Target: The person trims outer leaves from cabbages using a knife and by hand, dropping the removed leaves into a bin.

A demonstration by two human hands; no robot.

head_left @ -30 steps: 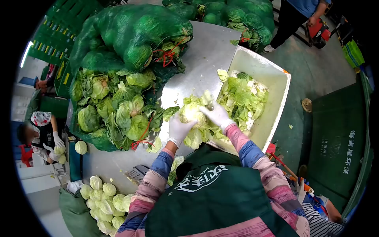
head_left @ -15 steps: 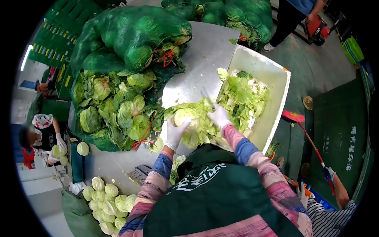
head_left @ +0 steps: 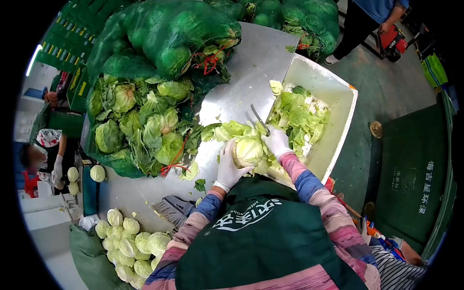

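Observation:
My left hand [head_left: 231, 166], in a white glove, cups a pale green cabbage [head_left: 250, 152] from its left and lower side. In my gloved right hand [head_left: 277, 142] is a knife [head_left: 259, 119], its curved blade pointing up and away from me, just above the cabbage. Loose outer leaves [head_left: 233, 129] lie behind and around the cabbage on the metal table [head_left: 220, 104]. To the right of my right hand stands a white bin [head_left: 342, 116] holding many torn leaves [head_left: 295, 116].
An opened green net sack [head_left: 123, 166] of untrimmed cabbages [head_left: 169, 147] lies left, a full sack [head_left: 159, 36] behind it. Trimmed cabbages [head_left: 128, 246] are piled front left, near a grey brush [head_left: 176, 210]. Co-workers stand at left [head_left: 50, 154], back right [head_left: 372, 19] and lower right [head_left: 396, 266].
My left hand and the cabbage have shifted right and slightly nearer me, and more of its pale head shows. The knife blade is now clearer. A co-worker's red-headed broom has dropped lower at right.

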